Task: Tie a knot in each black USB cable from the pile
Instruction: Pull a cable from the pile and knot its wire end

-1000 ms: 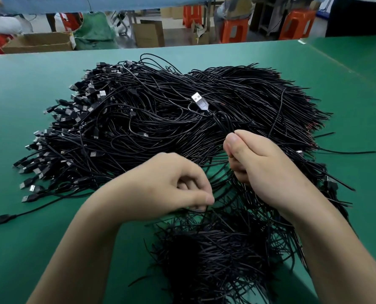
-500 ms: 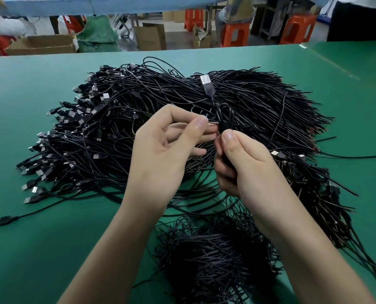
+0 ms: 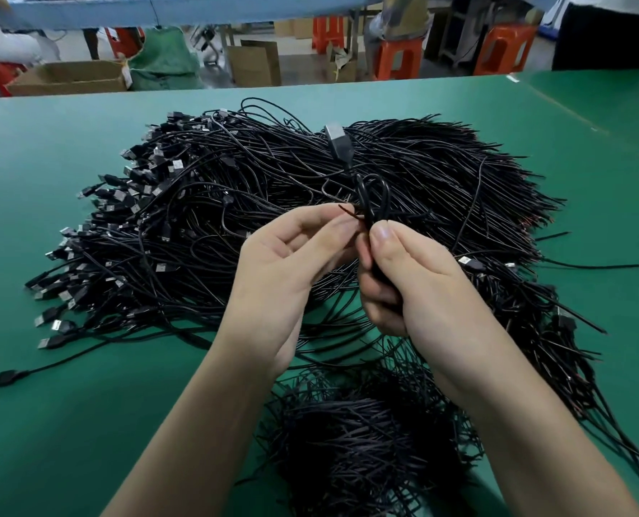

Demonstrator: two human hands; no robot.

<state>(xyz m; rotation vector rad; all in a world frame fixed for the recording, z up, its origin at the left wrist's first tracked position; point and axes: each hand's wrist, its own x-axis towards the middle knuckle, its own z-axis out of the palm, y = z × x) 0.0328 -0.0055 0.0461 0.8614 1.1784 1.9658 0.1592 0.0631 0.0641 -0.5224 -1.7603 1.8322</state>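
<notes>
Green covering runs across the whole table (image 3: 86, 423), and over it both hands work on 1 cable (image 3: 362, 192) lifted above the big pile (image 3: 459, 188) of black USB cables. Its plug (image 3: 337, 138) points up and away from the person, and below it the cord curls into a small loop. The right hand (image 3: 418, 289) pinches the cord between thumb and curled fingers just under that loop. The left hand (image 3: 284, 270) pinches the short free end between thumb and forefinger, right beside the loop. The step in hand looks like threading that end through. To do it well, the right hand should hold the crossing firmly so the loop does not spring open, while the left feeds the tip fully through and then pulls evenly. Whether the end has already passed through is too blurred to tell. The knot should be pulled snug, not so hard that the thin cord kinks. Nearer the person lies a 2nd, smaller heap (image 3: 359, 442) of cables, touching the pile's near edge. Beyond the table's far edge stand orange stools (image 3: 398, 61), cardboard boxes (image 3: 68, 76) and a green bag (image 3: 165, 57).
</notes>
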